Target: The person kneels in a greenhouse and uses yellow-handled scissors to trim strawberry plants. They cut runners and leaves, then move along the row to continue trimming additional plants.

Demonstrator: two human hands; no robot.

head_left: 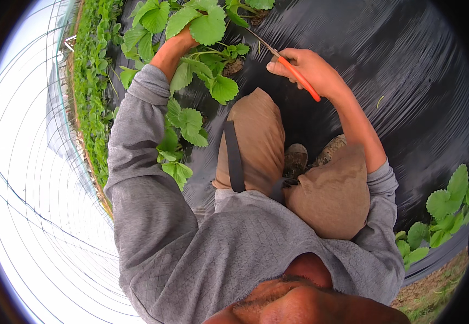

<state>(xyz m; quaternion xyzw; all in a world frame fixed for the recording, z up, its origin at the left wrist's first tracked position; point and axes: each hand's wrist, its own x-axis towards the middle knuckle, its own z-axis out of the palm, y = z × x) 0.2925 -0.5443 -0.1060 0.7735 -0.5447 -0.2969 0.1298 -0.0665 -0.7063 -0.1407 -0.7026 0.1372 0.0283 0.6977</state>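
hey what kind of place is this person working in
Most likely a crop tunnel or greenhouse bed. Leafy green plants grow through black plastic mulch, and a pale, ribbed translucent cover arches along the left. The right hand holds orange-handled snips.

No packages, labels, signs, screens.

Right hand (305,67): fist closed round orange-handled scissors (294,69), thin blades angled up-left toward leaf stems. Left hand (183,40): reaching into strawberry plant (196,32), fingers hidden under broad serrated leaves; grip cannot be told. Black plastic mulch (386,59): covers bed, glossy, wrinkled. Second strawberry plant (445,208): lower right, well apart from both hands. Person crouched: tan trousers (256,135), grey quilted sleeves (137,162), muddy boots (296,159) on mulch between knees. White greenhouse film (24,189) with wire hoops along left; weedy strip (91,81) beside it.
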